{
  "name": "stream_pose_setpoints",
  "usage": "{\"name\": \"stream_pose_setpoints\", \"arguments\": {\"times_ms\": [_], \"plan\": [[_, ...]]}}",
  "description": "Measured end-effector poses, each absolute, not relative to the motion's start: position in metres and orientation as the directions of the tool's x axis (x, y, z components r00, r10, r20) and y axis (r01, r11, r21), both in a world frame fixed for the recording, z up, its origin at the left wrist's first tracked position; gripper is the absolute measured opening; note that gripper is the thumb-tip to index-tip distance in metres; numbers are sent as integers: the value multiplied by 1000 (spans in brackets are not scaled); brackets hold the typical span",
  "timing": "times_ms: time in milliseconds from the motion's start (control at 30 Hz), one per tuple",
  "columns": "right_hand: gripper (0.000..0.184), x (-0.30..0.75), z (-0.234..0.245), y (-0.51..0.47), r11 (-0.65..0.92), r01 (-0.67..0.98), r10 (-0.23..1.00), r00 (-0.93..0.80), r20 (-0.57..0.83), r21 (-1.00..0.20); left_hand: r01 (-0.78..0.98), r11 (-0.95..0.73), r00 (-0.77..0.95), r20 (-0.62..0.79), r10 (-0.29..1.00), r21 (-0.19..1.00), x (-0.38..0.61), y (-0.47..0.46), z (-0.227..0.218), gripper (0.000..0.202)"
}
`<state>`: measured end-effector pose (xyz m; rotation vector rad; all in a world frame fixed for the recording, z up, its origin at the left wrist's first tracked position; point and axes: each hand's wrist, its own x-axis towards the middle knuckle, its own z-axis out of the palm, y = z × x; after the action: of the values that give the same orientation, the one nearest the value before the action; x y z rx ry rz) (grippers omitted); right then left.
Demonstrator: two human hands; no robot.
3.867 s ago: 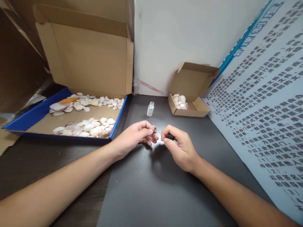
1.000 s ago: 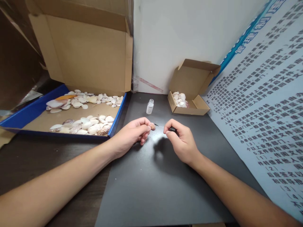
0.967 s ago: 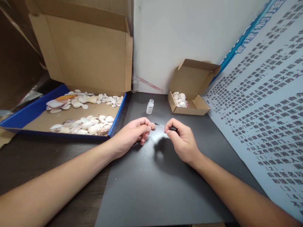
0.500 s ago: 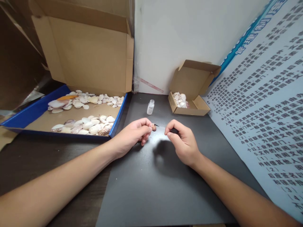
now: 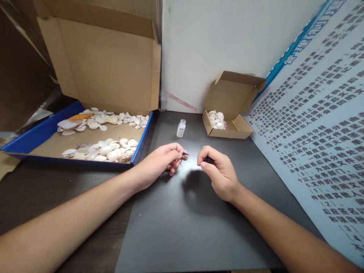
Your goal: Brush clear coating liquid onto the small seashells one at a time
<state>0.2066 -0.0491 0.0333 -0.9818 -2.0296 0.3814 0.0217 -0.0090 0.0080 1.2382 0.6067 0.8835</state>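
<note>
My left hand (image 5: 165, 161) pinches a small brown seashell (image 5: 185, 157) between thumb and fingertips, above the grey mat. Closed around a black brush cap (image 5: 209, 160), my right hand (image 5: 220, 174) is a short way to the right of it. A thin dark brush tip lies against the shell; the stem between is hardly visible. Behind the hands, a small clear bottle (image 5: 180, 129) with a whitish label stands upright without its lid.
At left stands a blue-edged cardboard box (image 5: 142, 140), lid up, with many pale seashells. A smaller cardboard box (image 5: 231, 133) holding white shells stands at the back right. The grey mat (image 5: 170, 235) covers the tabletop, beside a printed poster (image 5: 318, 132).
The dark brush tip has moved left, from the shell's right edge onto its face. My right hand has turned slightly, showing more of the black cap. My left hand stays nearly still.
</note>
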Motion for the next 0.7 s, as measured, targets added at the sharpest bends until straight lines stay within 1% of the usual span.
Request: {"name": "stream_pose_setpoints", "arguments": {"times_ms": [167,233,367,433,567,633,700], "plan": [[14,207,35,-48,543,564,825,-221,521,-622,-234,73,542,68,837,970,21,-10,9,7],[14,207,35,-50,567,543,812,-238,534,-620,-235,75,540,66,839,969,21,-9,9,7],[13,206,35,-51,642,507,762,-336,554,-575,-241,79,542,67,838,967,22,-9,8,6],[13,206,35,-51,616,537,781,-318,538,-577,-245,76,546,73,835,967,22,-8,7,6],[14,206,36,-49,540,587,821,-207,532,-603,-246,80,546,70,835,966,22,-9,8,8],[14,207,36,-50,563,569,807,-223,546,-600,-252,87,543,67,837,964,22,-9,8,9],[13,206,35,-51,605,548,785,-288,548,-578,-263,104,543,58,838,959,22,-10,9,8]]}}
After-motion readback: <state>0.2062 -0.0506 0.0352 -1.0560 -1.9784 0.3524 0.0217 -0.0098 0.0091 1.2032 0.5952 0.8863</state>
